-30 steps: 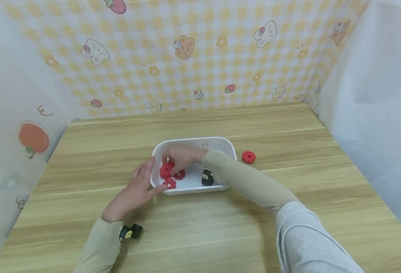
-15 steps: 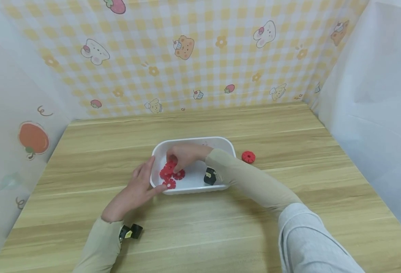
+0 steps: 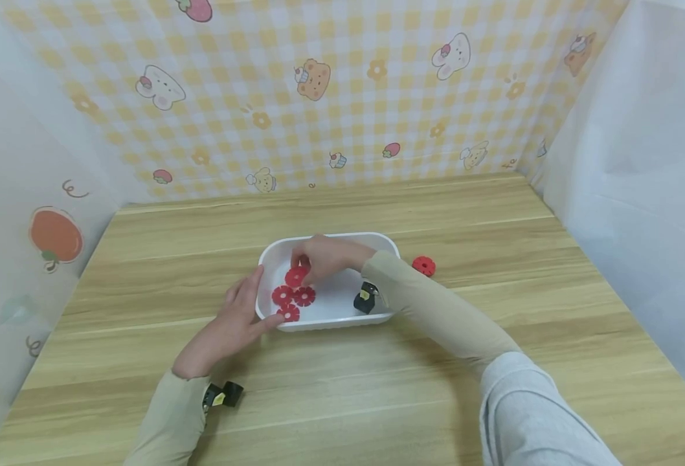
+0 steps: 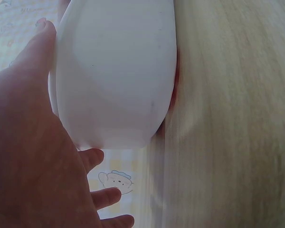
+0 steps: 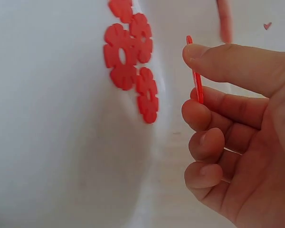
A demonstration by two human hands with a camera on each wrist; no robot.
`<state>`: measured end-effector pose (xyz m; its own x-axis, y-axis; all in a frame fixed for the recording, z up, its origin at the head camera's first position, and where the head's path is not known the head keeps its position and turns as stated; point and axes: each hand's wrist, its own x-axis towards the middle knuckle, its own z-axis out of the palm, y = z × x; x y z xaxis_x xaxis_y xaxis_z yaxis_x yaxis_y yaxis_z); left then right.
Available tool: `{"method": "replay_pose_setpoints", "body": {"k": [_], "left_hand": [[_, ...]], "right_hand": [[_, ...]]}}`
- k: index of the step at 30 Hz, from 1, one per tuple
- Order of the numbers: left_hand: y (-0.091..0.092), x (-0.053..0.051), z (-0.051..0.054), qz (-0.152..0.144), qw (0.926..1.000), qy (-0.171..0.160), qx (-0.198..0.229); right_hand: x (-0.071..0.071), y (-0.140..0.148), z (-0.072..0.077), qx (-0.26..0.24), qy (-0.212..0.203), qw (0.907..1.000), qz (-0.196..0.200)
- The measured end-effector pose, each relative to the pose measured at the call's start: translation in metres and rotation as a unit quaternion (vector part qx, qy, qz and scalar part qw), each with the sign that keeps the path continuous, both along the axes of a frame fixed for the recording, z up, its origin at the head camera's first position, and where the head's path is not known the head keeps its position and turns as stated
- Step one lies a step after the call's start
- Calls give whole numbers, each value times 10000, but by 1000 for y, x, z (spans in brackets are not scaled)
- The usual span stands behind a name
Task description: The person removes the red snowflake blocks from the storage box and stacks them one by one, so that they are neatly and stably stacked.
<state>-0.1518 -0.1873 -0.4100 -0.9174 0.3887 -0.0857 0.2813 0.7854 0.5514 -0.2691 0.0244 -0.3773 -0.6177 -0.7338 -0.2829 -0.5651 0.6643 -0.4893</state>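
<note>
Right hand [image 3: 326, 257] pinches 1 red disc [image 3: 296, 277]; left hand [image 3: 234, 325], spread, touches tray [image 3: 333, 302].

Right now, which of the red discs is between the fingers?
The disc pinched by the right hand; three others lie in the tray unheld, another rests outside on the table.

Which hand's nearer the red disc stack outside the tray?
The right hand, over the white tray, left of the red disc stack; the left hand touches the tray's left end, farther away.
</note>
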Motion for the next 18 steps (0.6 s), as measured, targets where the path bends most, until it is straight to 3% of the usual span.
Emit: {"method": "replay_pose_setpoints", "body": {"k": [7,18], "left_hand": [[1,1,4,-22,10000,30,-42],[2,1,6,-20,10000,32,-27]], "right_hand": [[-2,10,5,-242,192,9995,111],[2,24,16,-545,173,9983,-130]]}}
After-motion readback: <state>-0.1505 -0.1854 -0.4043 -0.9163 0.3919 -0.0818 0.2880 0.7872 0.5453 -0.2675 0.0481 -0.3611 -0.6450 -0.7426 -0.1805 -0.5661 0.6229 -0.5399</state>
